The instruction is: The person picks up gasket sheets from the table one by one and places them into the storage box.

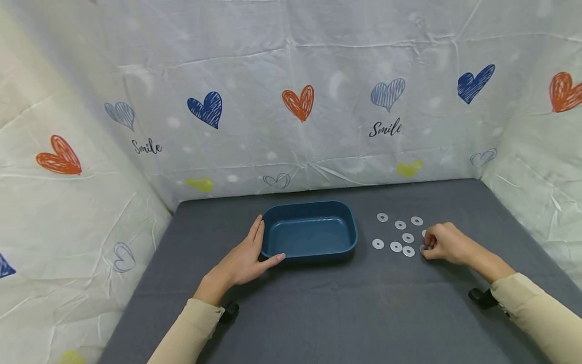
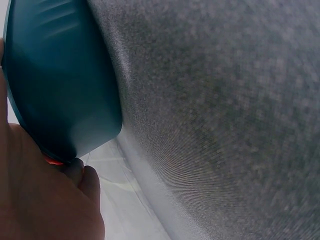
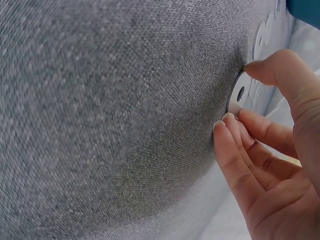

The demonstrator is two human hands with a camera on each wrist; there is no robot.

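A dark blue rectangular tray (image 1: pixel 309 237) with rounded corners stands on the grey tabletop. My left hand (image 1: pixel 243 258) rests against its near left corner, fingers stretched along the left side and thumb on the front rim. From the left wrist view, the tray's outer wall (image 2: pixel 65 85) rises beside that hand. To the right, my right hand (image 1: pixel 447 245) pinches a flat metal washer (image 3: pixel 237 92) by its edges, thumb on one side and fingertips on the other, right at the cloth. Several more washers (image 1: pixel 408 237) lie flat between this hand and the tray.
Dark grey cloth covers the table (image 1: pixel 336 313). Behind it hangs a white curtain (image 1: pixel 254 65) printed with hearts, and its folds also close off both sides. Black wrist straps (image 1: pixel 483 298) sit at the sleeve ends.
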